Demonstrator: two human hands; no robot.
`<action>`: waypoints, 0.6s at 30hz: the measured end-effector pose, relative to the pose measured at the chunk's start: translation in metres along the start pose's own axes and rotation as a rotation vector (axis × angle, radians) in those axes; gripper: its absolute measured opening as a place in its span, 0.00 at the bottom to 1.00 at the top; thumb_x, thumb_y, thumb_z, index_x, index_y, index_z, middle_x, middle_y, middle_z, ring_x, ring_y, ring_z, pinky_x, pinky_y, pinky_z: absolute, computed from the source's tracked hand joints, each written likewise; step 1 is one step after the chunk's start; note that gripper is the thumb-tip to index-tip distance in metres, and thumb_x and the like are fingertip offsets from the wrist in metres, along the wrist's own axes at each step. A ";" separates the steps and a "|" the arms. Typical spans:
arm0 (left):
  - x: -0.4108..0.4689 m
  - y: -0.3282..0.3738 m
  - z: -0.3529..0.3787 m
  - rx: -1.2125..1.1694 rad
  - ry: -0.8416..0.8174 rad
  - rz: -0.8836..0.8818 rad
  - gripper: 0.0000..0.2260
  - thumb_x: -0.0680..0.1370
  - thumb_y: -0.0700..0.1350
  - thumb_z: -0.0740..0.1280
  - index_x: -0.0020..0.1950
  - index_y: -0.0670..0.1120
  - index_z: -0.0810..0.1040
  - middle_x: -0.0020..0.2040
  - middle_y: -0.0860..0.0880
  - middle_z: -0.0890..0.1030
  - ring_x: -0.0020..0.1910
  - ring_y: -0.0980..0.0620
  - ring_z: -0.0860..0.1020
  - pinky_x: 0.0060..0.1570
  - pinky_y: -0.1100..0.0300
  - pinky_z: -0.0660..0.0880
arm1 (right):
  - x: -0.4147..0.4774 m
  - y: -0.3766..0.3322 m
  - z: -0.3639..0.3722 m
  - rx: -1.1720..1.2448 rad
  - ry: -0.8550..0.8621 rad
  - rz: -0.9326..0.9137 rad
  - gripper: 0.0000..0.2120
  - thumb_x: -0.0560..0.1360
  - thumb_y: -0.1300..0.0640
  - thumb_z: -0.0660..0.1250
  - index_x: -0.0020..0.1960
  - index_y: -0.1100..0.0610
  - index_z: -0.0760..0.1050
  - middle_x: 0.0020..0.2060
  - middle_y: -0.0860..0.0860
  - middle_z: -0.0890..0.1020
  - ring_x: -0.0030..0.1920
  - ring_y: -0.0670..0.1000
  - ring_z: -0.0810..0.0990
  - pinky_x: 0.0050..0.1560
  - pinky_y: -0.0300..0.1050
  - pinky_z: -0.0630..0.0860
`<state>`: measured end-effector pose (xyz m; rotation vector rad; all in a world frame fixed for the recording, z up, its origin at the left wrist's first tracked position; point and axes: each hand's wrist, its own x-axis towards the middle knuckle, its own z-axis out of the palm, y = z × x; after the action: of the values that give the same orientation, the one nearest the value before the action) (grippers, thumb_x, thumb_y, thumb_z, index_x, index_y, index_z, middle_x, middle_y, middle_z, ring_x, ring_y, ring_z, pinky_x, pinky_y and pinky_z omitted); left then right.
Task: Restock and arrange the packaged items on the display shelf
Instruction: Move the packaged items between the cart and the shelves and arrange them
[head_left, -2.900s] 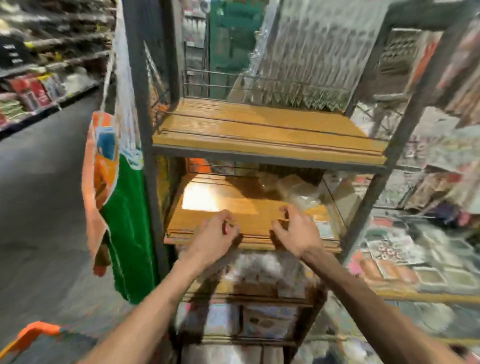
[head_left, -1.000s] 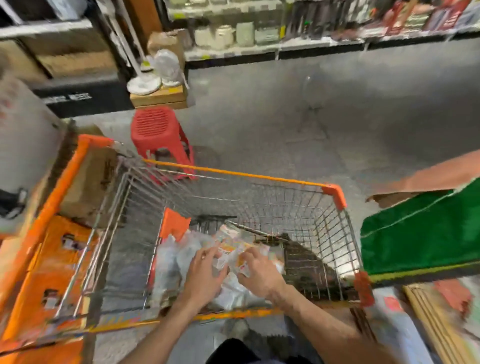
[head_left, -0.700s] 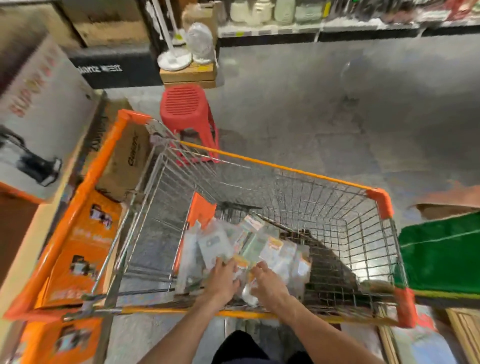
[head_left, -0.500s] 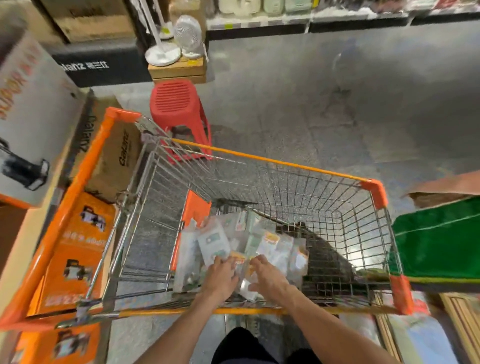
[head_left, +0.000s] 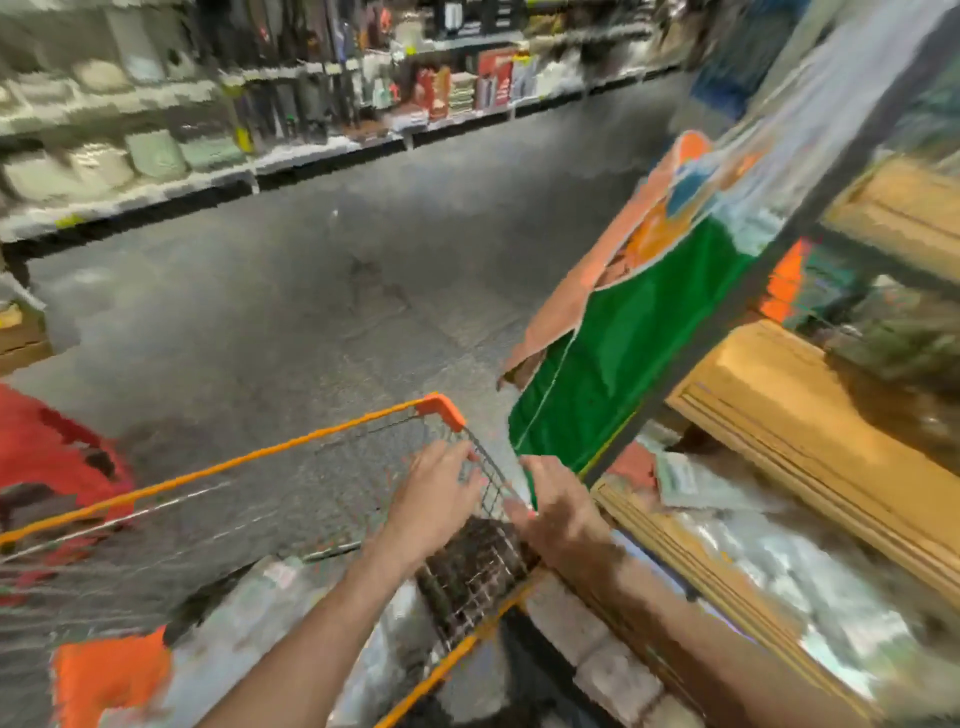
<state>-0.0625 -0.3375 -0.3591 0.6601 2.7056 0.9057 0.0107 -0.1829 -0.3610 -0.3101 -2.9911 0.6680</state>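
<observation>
Left grip (head_left: 436, 499): I see fingers loose, nothing held — over the cart (head_left: 439, 406) corner.
Right grip (head_left: 563, 517): too blurred, I cannot tell.
Packets (head_left: 249, 616): smeared, down in the cart.
Shelf (head_left: 779, 415): right of both grips.

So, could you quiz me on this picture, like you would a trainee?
1. True or false: the cart has a blue rim.
2. On which side of the cart does the wooden shelf lie? A) left B) right C) behind the person
3. Fill in: the lower part of the banner is ____.
Key: 1 false, it is orange; 2 B; 3 green.
</observation>
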 end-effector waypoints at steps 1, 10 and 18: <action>0.010 0.021 0.005 -0.002 -0.026 0.052 0.13 0.78 0.50 0.65 0.62 0.49 0.73 0.59 0.47 0.74 0.63 0.47 0.70 0.62 0.56 0.65 | -0.001 0.015 -0.018 -0.016 0.089 0.031 0.21 0.72 0.48 0.66 0.62 0.56 0.72 0.54 0.55 0.78 0.54 0.57 0.79 0.53 0.48 0.75; 0.087 0.256 0.111 0.025 -0.198 0.519 0.16 0.77 0.52 0.65 0.63 0.49 0.73 0.57 0.45 0.79 0.58 0.43 0.76 0.55 0.52 0.73 | -0.065 0.206 -0.182 -0.059 0.280 0.542 0.21 0.77 0.48 0.64 0.67 0.55 0.68 0.62 0.53 0.73 0.64 0.55 0.70 0.62 0.48 0.68; 0.133 0.402 0.201 0.151 -0.334 0.631 0.17 0.75 0.49 0.65 0.63 0.49 0.72 0.56 0.43 0.77 0.58 0.42 0.74 0.57 0.50 0.73 | -0.095 0.353 -0.260 -0.171 0.397 0.908 0.20 0.77 0.44 0.63 0.57 0.61 0.75 0.54 0.60 0.77 0.59 0.60 0.73 0.58 0.48 0.67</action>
<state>0.0275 0.1155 -0.2793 1.5933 2.2974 0.6232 0.1949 0.2174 -0.2777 -1.6304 -2.4068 0.3069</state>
